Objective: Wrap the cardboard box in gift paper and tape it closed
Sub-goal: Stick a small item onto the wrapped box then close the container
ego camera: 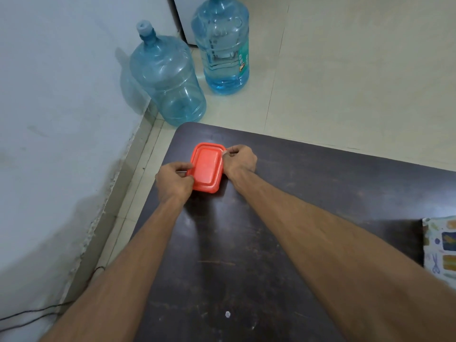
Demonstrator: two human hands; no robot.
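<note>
red lidded container [206, 167] near the far left corner of a dark surface [246, 243], left hand [174, 181] pinching its left rim, right hand [239, 159] pinching its far right corner, patterned gift paper [440, 245] at the surface's right edge, two blue water jugs [167, 80] on the floor [345, 70], the far jug's label [243, 58] too small to read

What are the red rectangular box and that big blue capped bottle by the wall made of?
The red rectangular lidded box looks like opaque moulded plastic: stepped rim, dull sheen. The big blue capped bottle seems clear tinted plastic: see-through, ribbed.
</note>
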